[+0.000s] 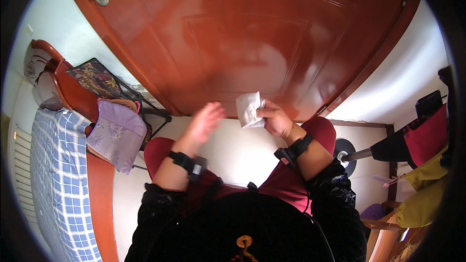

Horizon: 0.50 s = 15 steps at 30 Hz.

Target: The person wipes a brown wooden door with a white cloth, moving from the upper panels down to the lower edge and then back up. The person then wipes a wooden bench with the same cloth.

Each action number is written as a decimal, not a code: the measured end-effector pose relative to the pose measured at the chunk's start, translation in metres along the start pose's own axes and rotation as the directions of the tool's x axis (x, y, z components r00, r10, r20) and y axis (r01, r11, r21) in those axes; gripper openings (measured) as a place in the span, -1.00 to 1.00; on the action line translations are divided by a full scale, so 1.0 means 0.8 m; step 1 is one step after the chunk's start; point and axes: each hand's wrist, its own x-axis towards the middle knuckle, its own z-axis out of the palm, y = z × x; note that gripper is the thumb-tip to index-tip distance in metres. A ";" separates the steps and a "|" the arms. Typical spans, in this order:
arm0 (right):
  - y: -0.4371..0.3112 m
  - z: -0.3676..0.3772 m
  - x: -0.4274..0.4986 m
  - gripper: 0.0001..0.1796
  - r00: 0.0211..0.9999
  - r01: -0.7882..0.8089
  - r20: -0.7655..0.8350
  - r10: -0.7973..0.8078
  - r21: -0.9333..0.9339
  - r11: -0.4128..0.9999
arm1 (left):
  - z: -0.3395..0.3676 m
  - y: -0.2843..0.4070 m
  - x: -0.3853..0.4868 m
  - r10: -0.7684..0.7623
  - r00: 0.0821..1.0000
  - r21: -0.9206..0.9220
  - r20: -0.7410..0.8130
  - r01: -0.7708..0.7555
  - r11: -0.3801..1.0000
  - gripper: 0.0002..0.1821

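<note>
My right hand (277, 117) grips a folded white cloth or tissue (249, 110) by its right edge, with the thumb on top. To the left of it, my left hand (206, 123) is raised with nothing in it, slightly blurred, fingers extended and apart from the white piece. Each wrist wears a black strap with a small device. Both hands are above the pale tiled floor, between my knees in dark red trousers, in front of a closed reddish-brown door.
The door (240, 43) spans the far side. At left stand a bed with a blue checked cover (67, 174), a wooden chair (78, 96) and a lilac floral cloth (118, 133). At right are a round-based metal stand (355, 155) and hanging red and olive fabric (422, 214).
</note>
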 end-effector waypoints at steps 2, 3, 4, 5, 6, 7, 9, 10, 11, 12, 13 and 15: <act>0.011 0.015 0.004 -0.36 0.997 0.053 0.067 -0.048 -0.075 0.996 | 0.049 -0.026 -0.004 -0.110 0.986 -0.061 0.126 0.118 0.991 -0.43; 0.013 0.022 0.006 -0.33 0.999 0.048 0.037 -0.040 -0.256 0.965 | 0.066 -0.034 -0.006 -0.133 0.963 -0.133 0.234 0.167 0.977 -0.42; 0.015 0.028 0.003 -0.30 0.988 0.131 0.115 -0.099 -0.321 0.938 | 0.079 -0.041 -0.008 -0.123 0.969 -0.155 0.216 0.158 0.975 -0.44; 0.015 0.034 -0.001 -0.26 0.985 0.166 0.120 -0.127 -0.411 0.897 | 0.086 -0.044 -0.010 -0.104 0.969 -0.196 0.225 0.150 0.969 -0.46; 0.012 0.039 -0.004 -0.24 0.982 0.172 0.148 -0.116 -0.455 0.874 | 0.087 -0.042 -0.011 -0.076 0.973 -0.184 0.220 0.118 0.976 -0.50; 0.008 0.043 -0.008 -0.21 0.979 0.183 0.174 -0.109 -0.501 0.846 | 0.083 -0.039 -0.014 -0.058 0.966 -0.149 0.252 0.098 0.984 -0.51; -0.004 0.047 -0.014 -0.17 0.973 0.202 0.220 -0.072 -0.648 0.734 | 0.071 -0.028 -0.017 -0.079 0.963 -0.064 0.256 0.098 0.993 -0.53; -0.009 0.047 -0.018 -0.15 0.972 0.204 0.229 -0.046 -0.739 0.642 | 0.064 -0.025 -0.021 -0.051 0.959 -0.026 0.278 0.061 0.998 -0.52; -0.013 0.046 -0.022 -0.14 0.974 0.202 0.225 -0.025 -0.816 0.541 | 0.058 -0.022 -0.022 -0.075 0.957 0.010 0.279 0.075 0.997 -0.52; -0.013 0.047 -0.019 -0.13 0.971 0.222 0.237 -0.035 -0.836 0.502 | 0.052 -0.019 -0.023 -0.103 0.954 0.050 0.281 0.092 0.995 -0.52; -0.012 0.046 -0.017 -0.15 0.967 0.236 0.253 -0.040 -0.819 0.523 | 0.048 -0.020 -0.024 -0.130 0.953 0.084 0.273 0.111 0.990 -0.51; -0.009 0.040 -0.011 -0.19 0.957 0.257 0.288 -0.024 -0.810 0.528 | 0.041 -0.029 -0.024 -0.130 0.941 0.014 0.311 0.132 0.991 -0.48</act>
